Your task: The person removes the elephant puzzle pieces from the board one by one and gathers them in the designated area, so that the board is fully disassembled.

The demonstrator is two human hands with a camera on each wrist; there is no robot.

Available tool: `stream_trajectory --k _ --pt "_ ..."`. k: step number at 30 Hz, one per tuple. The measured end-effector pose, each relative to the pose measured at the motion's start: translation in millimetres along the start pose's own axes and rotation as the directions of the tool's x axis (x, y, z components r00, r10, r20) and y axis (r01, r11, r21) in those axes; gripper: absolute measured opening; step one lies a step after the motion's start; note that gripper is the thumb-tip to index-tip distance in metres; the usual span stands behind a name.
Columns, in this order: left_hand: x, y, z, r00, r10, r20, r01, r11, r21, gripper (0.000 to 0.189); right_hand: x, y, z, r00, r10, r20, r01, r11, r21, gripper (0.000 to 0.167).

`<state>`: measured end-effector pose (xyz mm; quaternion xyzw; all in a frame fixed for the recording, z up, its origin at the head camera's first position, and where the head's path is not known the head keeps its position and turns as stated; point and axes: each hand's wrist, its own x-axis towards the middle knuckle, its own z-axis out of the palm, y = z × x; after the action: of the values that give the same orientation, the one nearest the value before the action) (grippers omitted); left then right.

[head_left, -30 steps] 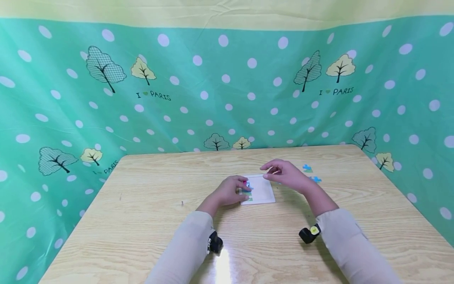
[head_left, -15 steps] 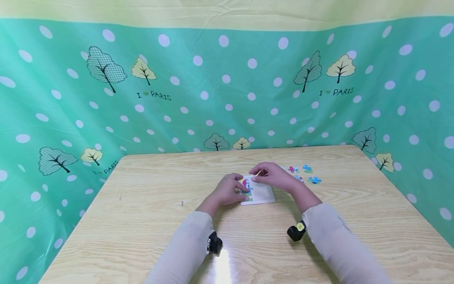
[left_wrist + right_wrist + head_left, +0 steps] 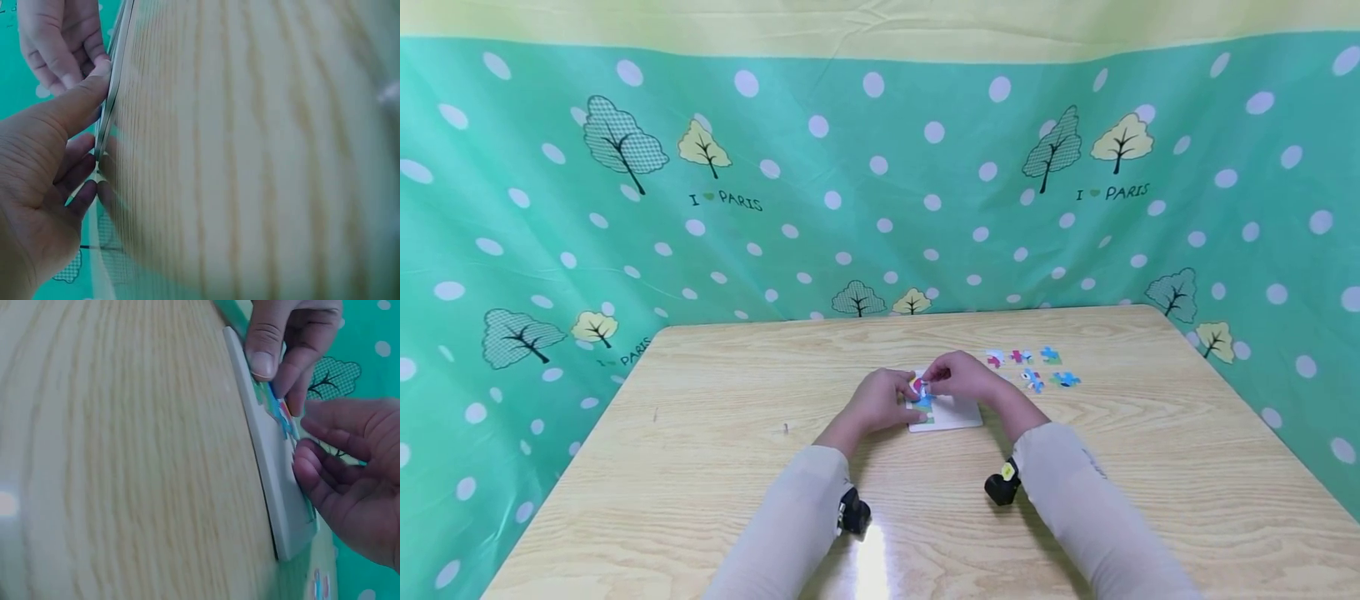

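Observation:
A white puzzle board point(image 3: 957, 415) lies on the wooden table, with joined colourful puzzle pieces point(image 3: 922, 403) along its left side. My left hand point(image 3: 877, 402) holds that side, thumb over the near part and fingers at the far part; the left wrist view shows the thumb on the board's edge point(image 3: 114, 81). Over the board's upper left, my right hand point(image 3: 967, 378) pinches a small puzzle piece, mostly hidden by the fingertips. Bare white surface point(image 3: 278, 481) shows on the board's right part in the right wrist view.
Several loose puzzle pieces lie right of the board, among them a blue-green piece point(image 3: 1050, 356) and a blue piece point(image 3: 1065, 379). A green dotted curtain point(image 3: 880, 208) hangs behind the table point(image 3: 715, 433). Black wrist cameras sit below both sleeves.
My right hand has moved left and slightly down from the board's upper right corner to the pieces at its upper left, uncovering loose pieces. The left hand has stayed nearly still.

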<state>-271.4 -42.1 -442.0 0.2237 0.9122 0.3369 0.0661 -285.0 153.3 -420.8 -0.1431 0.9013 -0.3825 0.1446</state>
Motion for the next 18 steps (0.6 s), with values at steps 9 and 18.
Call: stream_trajectory --k 9,18 --pt "0.9 -3.5 0.8 1.0 -0.013 -0.004 0.013 1.0 -0.004 0.024 3.8 -3 7 0.992 0.107 -0.059 -0.109 0.994 -0.026 0.018" --pt "-1.8 -12.5 -2.4 1.0 -0.013 0.004 0.014 0.996 -0.092 0.023 3.3 -3 11 0.989 0.118 -0.087 -0.121 0.992 -0.032 0.019"
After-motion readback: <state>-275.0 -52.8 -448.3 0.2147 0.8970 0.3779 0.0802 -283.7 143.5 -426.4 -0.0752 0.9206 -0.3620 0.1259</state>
